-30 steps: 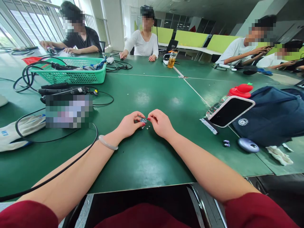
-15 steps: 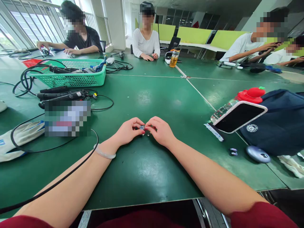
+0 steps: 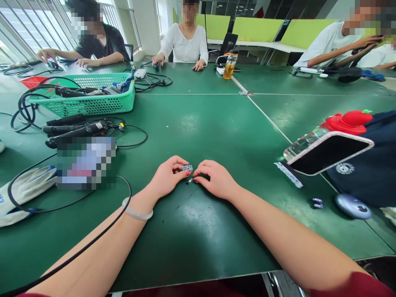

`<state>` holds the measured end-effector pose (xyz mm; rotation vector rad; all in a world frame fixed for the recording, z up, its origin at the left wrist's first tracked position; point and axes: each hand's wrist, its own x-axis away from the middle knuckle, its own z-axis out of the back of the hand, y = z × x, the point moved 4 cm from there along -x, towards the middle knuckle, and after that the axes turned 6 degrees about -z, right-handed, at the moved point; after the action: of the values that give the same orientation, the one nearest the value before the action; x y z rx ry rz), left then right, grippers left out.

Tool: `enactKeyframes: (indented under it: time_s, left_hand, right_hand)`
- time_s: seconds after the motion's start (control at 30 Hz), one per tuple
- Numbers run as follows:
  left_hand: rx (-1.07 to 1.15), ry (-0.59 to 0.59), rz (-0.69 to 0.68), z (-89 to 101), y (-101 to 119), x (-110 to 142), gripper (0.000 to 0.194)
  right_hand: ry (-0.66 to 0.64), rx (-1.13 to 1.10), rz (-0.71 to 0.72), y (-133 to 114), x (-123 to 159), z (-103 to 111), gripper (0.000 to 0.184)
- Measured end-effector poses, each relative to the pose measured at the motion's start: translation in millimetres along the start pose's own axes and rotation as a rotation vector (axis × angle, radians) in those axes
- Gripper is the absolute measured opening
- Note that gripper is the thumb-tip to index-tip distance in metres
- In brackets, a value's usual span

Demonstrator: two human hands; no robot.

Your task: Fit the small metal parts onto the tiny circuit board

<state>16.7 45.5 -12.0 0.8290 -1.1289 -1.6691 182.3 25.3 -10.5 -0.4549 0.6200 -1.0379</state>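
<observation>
Between the thumb and fingers of my left hand (image 3: 168, 175) is a small circuit board (image 3: 187, 168), its patterned face showing. My right hand (image 3: 216, 178) is just to the right, its fingers curled and thumb and fingertips brought together. At those fingertips shows a tiny silver-and-black piece (image 3: 189, 180), just below the board and apart from it. The piece is too small to name. Both hands are low over the green table (image 3: 192, 222).
At left are a green basket (image 3: 89, 105) of cables, black handled devices (image 3: 80, 130), a glove (image 3: 27, 189) and a black cable (image 3: 89, 241) crossing my left forearm. At right a phone (image 3: 332, 153) leans by a red-lidded bottle (image 3: 305, 144), near a mouse (image 3: 352, 206). Several people sit around.
My right hand has drawn slightly away from the circuit board, so more of the board shows. The view has shifted a little. The person opposite has moved a hand onto a black object.
</observation>
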Motion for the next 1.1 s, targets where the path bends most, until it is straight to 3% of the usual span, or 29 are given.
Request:
enactKeyframes:
  time_s: [0.37, 0.7, 1.1]
  left_hand:
    - [-0.017, 0.030, 0.024, -0.2, -5.9, -1.8, 0.025]
    - [-0.120, -0.041, 0.015, -3.4, -2.2, 0.8, 0.026]
    - [-0.115, -0.136, -0.016, -6.2, 3.7, 3.0, 0.021]
  right_hand:
    - [-0.092, 0.122, 0.058, -4.2, -3.1, -10.8, 0.013]
    - [0.162, -0.125, 0.013, -8.5, 0.4, 6.8, 0.012]
    - [0.124, -0.062, 0.058, -9.7, 0.2, 2.4, 0.011]
